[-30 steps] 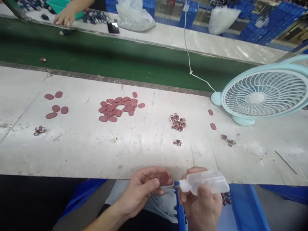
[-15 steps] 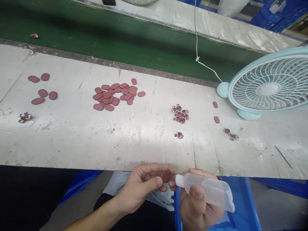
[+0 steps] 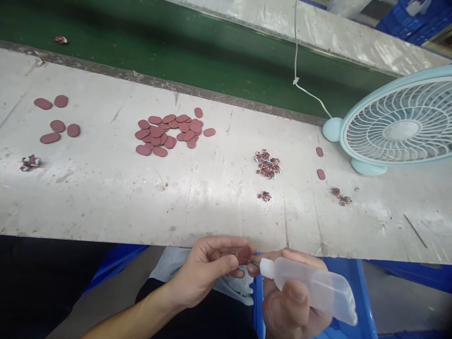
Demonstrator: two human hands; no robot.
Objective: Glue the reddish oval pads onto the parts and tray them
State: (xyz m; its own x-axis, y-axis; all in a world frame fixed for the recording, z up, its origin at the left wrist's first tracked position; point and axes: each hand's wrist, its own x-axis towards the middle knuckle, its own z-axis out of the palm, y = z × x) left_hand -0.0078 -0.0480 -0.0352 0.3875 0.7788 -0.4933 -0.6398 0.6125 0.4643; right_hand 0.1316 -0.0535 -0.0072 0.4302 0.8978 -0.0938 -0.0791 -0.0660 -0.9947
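Observation:
Between the thumb and fingers of my left hand (image 3: 203,270) is a reddish-brown oval disc (image 3: 243,254), held just in front of the table's near edge. My right hand (image 3: 294,301) grips a translucent squeeze bottle (image 3: 314,285) with a white cap, lying sideways with its thin metal nozzle (image 3: 253,262) pointing left at the disc. The nozzle tip meets or nearly meets the disc's face. Beyond my hands lies a pile of matching discs (image 3: 155,131). A cluster of small dark red figures (image 3: 267,165) sits right of that pile, with one single figure (image 3: 264,196) nearer me.
A light blue fan (image 3: 400,129) stands at the right, its white cord (image 3: 295,52) crossing a green belt (image 3: 212,56). More discs (image 3: 50,138) and a figure (image 3: 30,162) lie at the left of the white table (image 3: 116,202). A blue bin (image 3: 363,301) is below the edge.
The view has shifted slightly. The bottle has tilted a little and moved slightly right. Both hands keep their hold on the disc and the bottle.

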